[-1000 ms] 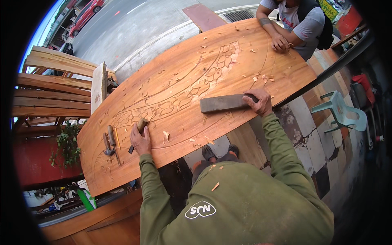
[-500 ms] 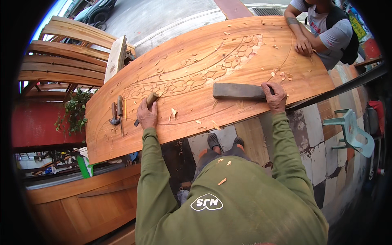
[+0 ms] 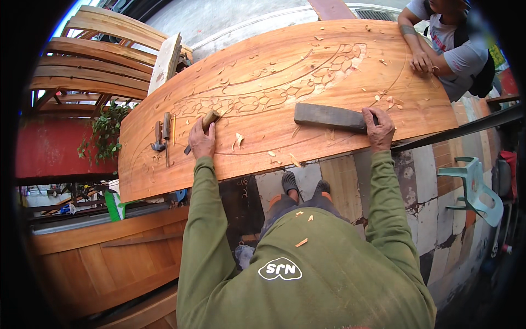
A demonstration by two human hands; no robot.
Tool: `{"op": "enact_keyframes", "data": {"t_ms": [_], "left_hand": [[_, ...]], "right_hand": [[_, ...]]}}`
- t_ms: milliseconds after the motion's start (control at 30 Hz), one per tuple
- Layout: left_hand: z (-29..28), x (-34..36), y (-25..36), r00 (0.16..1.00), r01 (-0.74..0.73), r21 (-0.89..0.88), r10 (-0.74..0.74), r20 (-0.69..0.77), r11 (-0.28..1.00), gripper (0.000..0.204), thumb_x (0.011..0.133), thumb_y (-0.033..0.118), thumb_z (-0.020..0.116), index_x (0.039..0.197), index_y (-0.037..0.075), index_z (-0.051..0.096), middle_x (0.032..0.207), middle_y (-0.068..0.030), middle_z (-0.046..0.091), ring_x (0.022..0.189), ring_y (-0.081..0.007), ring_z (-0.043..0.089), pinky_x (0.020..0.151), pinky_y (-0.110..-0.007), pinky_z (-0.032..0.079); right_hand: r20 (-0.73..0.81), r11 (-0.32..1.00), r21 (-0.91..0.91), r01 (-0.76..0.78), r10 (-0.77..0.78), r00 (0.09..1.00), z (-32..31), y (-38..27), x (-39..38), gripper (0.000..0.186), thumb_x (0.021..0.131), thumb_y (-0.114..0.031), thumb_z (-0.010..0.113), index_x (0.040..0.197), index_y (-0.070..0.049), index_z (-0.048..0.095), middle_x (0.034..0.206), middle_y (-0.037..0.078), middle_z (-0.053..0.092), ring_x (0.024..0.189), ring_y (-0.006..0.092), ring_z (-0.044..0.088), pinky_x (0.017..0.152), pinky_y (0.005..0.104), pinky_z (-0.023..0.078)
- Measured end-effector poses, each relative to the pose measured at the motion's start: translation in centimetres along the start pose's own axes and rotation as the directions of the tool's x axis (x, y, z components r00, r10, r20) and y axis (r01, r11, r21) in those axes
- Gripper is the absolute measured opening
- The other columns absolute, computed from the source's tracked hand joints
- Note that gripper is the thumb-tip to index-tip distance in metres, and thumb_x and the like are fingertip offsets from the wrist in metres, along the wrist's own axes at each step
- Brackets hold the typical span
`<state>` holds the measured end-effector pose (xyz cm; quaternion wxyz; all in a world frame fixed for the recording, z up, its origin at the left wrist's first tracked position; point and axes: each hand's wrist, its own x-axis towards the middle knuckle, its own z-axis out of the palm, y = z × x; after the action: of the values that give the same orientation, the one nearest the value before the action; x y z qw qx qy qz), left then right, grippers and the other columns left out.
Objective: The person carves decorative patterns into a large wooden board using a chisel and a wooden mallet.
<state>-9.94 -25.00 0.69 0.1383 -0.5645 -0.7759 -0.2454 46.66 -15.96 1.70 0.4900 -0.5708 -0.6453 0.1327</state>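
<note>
My left hand (image 3: 203, 141) is closed round a chisel with a round wooden handle (image 3: 210, 118); a short dark blade end (image 3: 187, 149) shows on the other side of my fingers. My right hand (image 3: 379, 131) grips the right end of a long, dark block-shaped wooden mallet (image 3: 329, 116), which lies on the panel. Both hands rest over the near part of a large reddish-brown wooden panel (image 3: 263, 145) with a curved far edge. A carved band of leaves and flowers (image 3: 274, 97) runs across it, with curved grooves beside it.
A hammer (image 3: 158, 137), a dark-handled tool (image 3: 166, 131) and a yellow pencil (image 3: 173, 129) lie left of my left hand. Wood shavings (image 3: 239, 140) are scattered about. A person's crossed arms (image 3: 421, 61) lean on the far right. Slatted wood (image 3: 98, 60) stands left, a plastic chair (image 3: 474, 189) right.
The whole view has shifted slightly, moving the panel and both hands a little to the right in the picture. Both hands keep the same hold on the chisel and mallet.
</note>
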Motion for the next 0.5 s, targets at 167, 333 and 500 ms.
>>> {"op": "enact_keyframes", "data": {"t_ms": [167,333,500], "left_hand": [[0.17,-0.03,0.13,0.999,0.040,0.001,-0.040,0.028,0.999,0.054,0.099,0.039,0.075,0.143,0.010,0.066,0.131,-0.0169,0.072,0.123,-0.0379,0.066,0.107,-0.050,0.050],[0.16,-0.13,-0.14,1.000,0.023,0.011,-0.023,0.010,1.000,0.053,0.099,0.039,0.075,0.142,0.010,0.066,0.131,-0.0168,0.072,0.122,-0.0380,0.066,0.106,-0.050,0.050],[0.10,-0.08,-0.23,1.000,0.017,-0.009,-0.017,0.009,1.000,0.053,0.099,0.038,0.075,0.142,0.009,0.066,0.131,-0.0171,0.072,0.122,-0.0376,0.067,0.106,-0.050,0.051]], "right_hand": [[0.007,1.000,-0.003,0.011,-0.011,1.000,-0.10,0.11,-0.03,0.031,0.097,-0.036,0.082,0.099,-0.005,0.079,0.092,0.013,0.078,0.087,0.0311,0.075,0.079,0.0404,0.057],[0.009,1.000,0.009,0.006,-0.006,1.000,0.01,0.00,0.01,0.030,0.098,-0.035,0.082,0.099,-0.005,0.079,0.091,0.012,0.078,0.087,0.0310,0.075,0.079,0.0403,0.057],[-0.001,1.000,0.008,0.018,-0.018,1.000,0.14,0.00,0.04,0.030,0.098,-0.034,0.081,0.098,-0.005,0.079,0.092,0.012,0.078,0.087,0.0306,0.075,0.078,0.0400,0.057]]}}
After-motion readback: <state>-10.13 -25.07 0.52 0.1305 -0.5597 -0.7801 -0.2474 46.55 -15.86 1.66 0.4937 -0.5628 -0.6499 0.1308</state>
